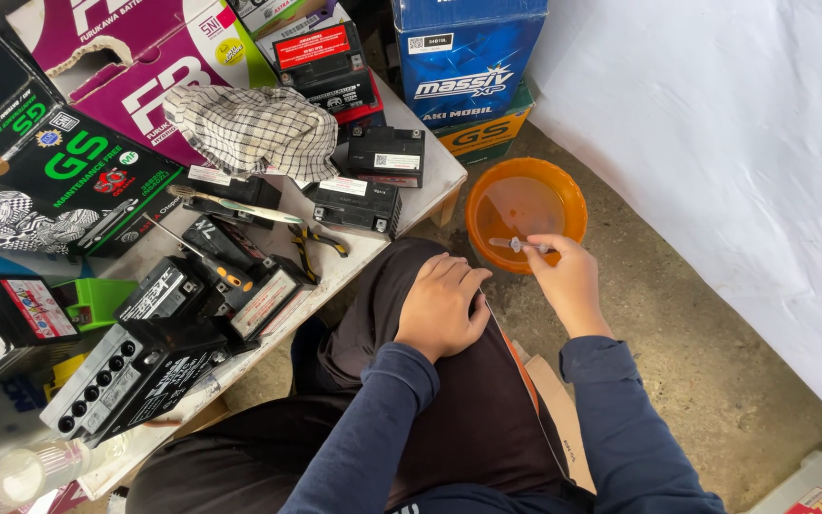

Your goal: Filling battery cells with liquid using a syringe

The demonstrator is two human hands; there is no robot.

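The small clear plastic tube with a whitish tip (518, 246) sits over the round orange plastic basin (525, 221) on the concrete floor (696, 343), pinched at one end between the thumb and fingertips of the right hand (568, 284). Doing this well probably means keeping the tube level and centred over the basin, so any drips fall inside. The left hand (441, 309) rests flat on the knee, fingers together and loosely curled, holding nothing. Beside it, a white worktable (420, 181) carries black rectangular batteries (135, 366), yellow-handled pliers (318, 243) and a checked cloth (254, 128).
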